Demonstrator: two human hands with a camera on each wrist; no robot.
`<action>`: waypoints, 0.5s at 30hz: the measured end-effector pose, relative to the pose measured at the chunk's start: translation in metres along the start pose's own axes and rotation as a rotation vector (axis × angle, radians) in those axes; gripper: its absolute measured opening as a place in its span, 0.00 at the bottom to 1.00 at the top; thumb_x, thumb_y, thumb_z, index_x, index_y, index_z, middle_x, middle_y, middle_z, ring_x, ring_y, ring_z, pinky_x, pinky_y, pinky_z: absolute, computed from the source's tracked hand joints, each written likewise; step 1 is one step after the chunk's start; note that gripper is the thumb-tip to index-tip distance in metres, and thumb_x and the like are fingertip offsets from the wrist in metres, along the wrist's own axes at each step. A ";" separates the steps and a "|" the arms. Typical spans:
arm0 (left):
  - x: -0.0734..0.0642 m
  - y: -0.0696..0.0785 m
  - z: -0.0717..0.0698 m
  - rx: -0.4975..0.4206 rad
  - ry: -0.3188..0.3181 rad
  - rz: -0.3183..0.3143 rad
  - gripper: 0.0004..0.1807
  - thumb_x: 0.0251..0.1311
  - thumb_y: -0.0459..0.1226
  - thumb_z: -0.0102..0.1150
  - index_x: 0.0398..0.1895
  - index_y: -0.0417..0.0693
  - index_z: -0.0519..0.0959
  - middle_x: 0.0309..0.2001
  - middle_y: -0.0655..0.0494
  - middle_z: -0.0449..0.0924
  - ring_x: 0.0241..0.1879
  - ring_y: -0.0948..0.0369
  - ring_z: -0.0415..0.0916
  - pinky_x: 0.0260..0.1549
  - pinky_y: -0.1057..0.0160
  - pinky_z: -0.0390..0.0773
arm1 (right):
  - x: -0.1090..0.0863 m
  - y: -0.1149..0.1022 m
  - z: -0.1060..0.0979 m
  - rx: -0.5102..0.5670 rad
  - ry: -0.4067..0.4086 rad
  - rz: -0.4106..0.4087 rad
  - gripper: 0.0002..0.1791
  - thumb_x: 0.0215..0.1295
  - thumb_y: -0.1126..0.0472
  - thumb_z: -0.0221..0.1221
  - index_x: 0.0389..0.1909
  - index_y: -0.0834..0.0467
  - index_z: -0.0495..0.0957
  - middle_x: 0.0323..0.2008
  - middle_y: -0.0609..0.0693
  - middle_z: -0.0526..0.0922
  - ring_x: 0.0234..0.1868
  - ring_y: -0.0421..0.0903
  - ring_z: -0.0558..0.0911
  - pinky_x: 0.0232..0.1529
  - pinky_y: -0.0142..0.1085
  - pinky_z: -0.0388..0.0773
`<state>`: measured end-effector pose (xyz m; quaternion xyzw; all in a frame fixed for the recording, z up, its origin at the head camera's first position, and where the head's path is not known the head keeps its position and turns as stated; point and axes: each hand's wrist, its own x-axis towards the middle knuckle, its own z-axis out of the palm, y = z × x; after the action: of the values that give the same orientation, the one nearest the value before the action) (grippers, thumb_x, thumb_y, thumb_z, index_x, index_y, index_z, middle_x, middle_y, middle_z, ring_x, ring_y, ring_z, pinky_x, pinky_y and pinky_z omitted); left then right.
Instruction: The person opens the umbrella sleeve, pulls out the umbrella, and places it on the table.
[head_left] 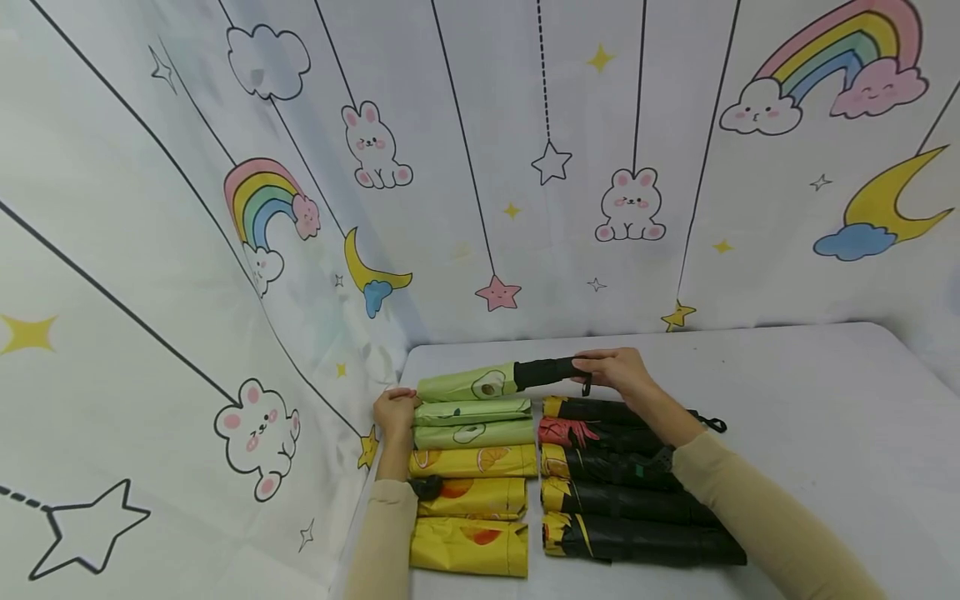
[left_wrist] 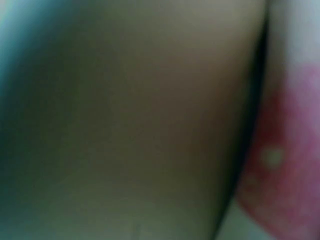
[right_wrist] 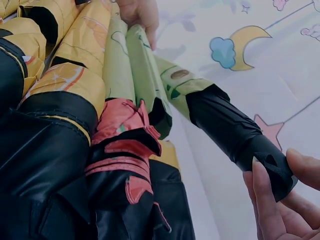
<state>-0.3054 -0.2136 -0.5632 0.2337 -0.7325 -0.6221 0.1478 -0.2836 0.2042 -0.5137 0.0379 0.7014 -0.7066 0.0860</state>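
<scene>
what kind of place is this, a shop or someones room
Probably a staged tabletop set, not a shop: a cartoon backdrop of rabbits and rainbows encloses a plain white table, where folded umbrellas lie in two neat rows. The right hand holds a green umbrella.

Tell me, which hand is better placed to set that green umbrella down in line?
Probably the right hand: it already pinches the green umbrella's black end. The left hand only touches the far ends of the row.
</scene>
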 end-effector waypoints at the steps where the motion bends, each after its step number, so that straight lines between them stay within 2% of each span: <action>1: -0.001 0.000 0.000 -0.005 -0.003 -0.001 0.12 0.57 0.20 0.67 0.45 0.31 0.83 0.45 0.37 0.87 0.40 0.47 0.82 0.34 0.64 0.82 | -0.001 0.000 -0.001 -0.003 0.005 0.002 0.30 0.67 0.53 0.71 0.64 0.67 0.80 0.61 0.62 0.83 0.48 0.49 0.90 0.54 0.37 0.85; 9: 0.000 0.000 0.000 0.006 -0.002 -0.013 0.13 0.58 0.21 0.68 0.46 0.32 0.84 0.43 0.40 0.88 0.36 0.53 0.80 0.36 0.63 0.81 | -0.004 0.001 -0.009 0.007 0.028 0.013 0.31 0.66 0.53 0.72 0.64 0.66 0.80 0.68 0.64 0.77 0.50 0.46 0.89 0.55 0.37 0.84; 15: 0.000 0.000 0.000 0.001 0.007 0.003 0.13 0.56 0.19 0.68 0.45 0.31 0.83 0.43 0.39 0.88 0.40 0.47 0.82 0.34 0.65 0.81 | -0.005 0.001 -0.017 0.025 0.033 0.026 0.32 0.65 0.53 0.73 0.65 0.65 0.79 0.70 0.63 0.74 0.50 0.41 0.88 0.54 0.35 0.84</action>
<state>-0.3056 -0.2138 -0.5632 0.2347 -0.7326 -0.6208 0.1511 -0.2797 0.2210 -0.5146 0.0596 0.6932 -0.7134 0.0831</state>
